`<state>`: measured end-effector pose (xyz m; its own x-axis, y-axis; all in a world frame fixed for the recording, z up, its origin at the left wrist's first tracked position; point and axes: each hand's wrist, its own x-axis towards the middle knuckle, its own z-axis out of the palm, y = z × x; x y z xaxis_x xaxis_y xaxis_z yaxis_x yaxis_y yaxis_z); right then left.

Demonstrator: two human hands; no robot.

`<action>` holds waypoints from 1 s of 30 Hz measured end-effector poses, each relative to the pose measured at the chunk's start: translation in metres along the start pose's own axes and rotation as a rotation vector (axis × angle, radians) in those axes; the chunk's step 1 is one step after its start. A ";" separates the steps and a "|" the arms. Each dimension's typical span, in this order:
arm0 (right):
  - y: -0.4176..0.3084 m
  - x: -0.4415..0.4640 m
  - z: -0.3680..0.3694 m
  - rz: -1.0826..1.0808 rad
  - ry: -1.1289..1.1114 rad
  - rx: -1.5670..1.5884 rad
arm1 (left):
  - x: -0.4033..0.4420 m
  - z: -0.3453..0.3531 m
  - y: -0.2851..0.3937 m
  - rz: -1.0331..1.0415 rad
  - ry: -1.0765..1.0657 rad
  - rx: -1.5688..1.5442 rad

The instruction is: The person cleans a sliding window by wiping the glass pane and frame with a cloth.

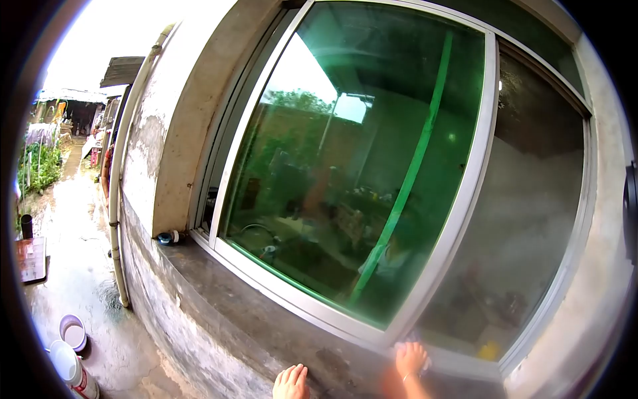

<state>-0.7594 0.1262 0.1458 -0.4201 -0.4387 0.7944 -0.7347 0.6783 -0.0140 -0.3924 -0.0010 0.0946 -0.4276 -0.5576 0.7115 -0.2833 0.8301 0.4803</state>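
Note:
A sliding window with a green glass pane [359, 166] in a silver metal frame [299, 300] fills the middle of the view. My right hand [412, 360] is at the frame's lower corner, its fingers curled. A pale blur shows around its fingertips, but I cannot make out what is in them. There is a thin band on the right wrist. At the bottom edge of the view, my left hand [291, 383] lies on the concrete sill [259, 319], fingers stretched out side by side, holding nothing visible.
A dusty mesh-like panel [525, 219] stands right of the green pane. Small blue and white items [169, 237] sit at the sill's left end. A drainpipe [114, 199] runs down the wall corner. Buckets [66, 362] stand on the wet ground [73, 286].

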 end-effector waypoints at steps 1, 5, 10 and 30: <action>-0.001 0.000 -0.001 0.012 -0.008 -0.001 | 0.001 -0.001 0.000 -0.008 0.006 -0.011; -0.001 0.000 0.002 -0.012 0.040 -0.011 | 0.004 -0.001 0.000 -0.027 -0.003 -0.034; -0.003 0.001 0.000 0.015 -0.016 -0.020 | 0.004 -0.003 -0.001 -0.052 -0.038 -0.066; -0.001 -0.002 0.004 0.008 -0.110 -0.063 | 0.005 -0.003 -0.011 -0.007 0.040 0.021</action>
<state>-0.7595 0.1244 0.1418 -0.4842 -0.4926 0.7232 -0.6978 0.7160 0.0205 -0.3887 -0.0131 0.0940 -0.3912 -0.5627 0.7282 -0.3045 0.8258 0.4746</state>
